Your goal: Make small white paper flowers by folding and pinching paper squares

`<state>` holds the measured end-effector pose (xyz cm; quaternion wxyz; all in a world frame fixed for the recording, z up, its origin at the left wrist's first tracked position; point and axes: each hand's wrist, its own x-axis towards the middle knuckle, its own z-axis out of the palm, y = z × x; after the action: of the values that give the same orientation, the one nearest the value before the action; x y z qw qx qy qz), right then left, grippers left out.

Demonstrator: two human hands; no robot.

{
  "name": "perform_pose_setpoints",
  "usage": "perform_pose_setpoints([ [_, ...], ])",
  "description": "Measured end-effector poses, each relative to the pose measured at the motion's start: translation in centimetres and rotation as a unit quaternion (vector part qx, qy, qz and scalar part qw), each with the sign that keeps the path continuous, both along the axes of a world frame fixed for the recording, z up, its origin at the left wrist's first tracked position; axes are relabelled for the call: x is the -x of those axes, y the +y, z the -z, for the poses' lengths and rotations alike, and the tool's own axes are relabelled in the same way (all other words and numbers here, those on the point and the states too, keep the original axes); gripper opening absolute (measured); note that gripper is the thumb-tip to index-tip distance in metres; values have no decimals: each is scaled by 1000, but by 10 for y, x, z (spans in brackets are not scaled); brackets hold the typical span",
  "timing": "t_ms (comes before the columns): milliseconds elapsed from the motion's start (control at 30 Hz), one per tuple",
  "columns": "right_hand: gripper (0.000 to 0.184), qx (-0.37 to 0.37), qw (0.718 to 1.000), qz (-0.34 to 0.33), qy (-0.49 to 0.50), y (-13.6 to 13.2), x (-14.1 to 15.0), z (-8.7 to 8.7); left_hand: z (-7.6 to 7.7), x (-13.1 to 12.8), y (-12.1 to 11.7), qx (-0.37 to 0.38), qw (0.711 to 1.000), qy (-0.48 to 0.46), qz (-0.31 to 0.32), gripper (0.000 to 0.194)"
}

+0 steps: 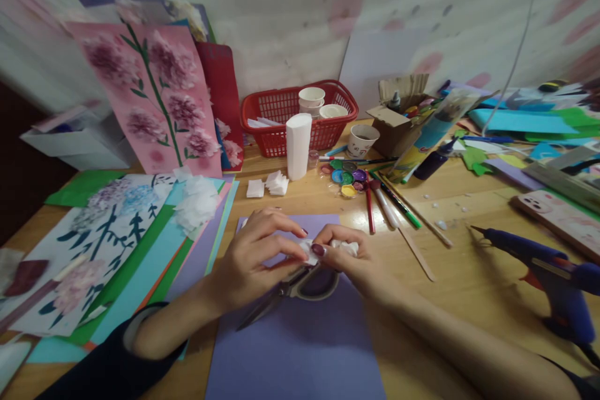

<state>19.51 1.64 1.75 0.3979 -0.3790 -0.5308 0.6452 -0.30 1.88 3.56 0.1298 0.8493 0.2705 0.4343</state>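
My left hand [262,244] and my right hand [349,256] meet over a purple sheet of paper [290,356]. A crumpled piece of white tissue paper [349,248] is pinched between their fingertips, and part of it sticks out past the right hand. Just below the fingers is a pair of scissors [284,294], its blades pointing down to the left. Whether the right hand's lower fingers touch its handles, I cannot tell. Small stacks of white tissue squares [276,183] lie beyond my left hand, beside an upright white roll [299,147].
A blue hot glue gun [548,269] lies at right, near a phone [562,219]. Brushes, a wooden stick [417,254] and paint pots [347,176] lie behind my right hand. A red basket [262,137] with paper cups stands at the back. Flower pictures [150,100] and coloured sheets fill the left.
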Motion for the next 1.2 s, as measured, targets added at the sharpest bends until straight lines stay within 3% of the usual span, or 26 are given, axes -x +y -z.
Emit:
perform_pose_setpoints([
  [200,28,-6,1000,16,0,0,-2,6,0,2,0,-56,998,28,-2,9],
  [567,24,20,998,38,35,3,0,14,1,2,-2,-84,996,40,-10,12],
  [800,16,77,988,102,85,6,6,11,-2,4,-3,-81,995,48,-18,10],
  [933,16,131,969,171,119,11,7,7,1,2,-6,-12,1000,-21,-4,16],
  [1000,18,144,962,197,123,14,7,7,4,-1,-8,59,993,-92,-35,21],
  [1100,19,140,962,206,113,16,6,11,5,-5,-10,204,951,-197,-119,26],
  [1200,16,107,973,184,83,14,6,15,1,-9,-7,297,913,-238,-144,33],
])
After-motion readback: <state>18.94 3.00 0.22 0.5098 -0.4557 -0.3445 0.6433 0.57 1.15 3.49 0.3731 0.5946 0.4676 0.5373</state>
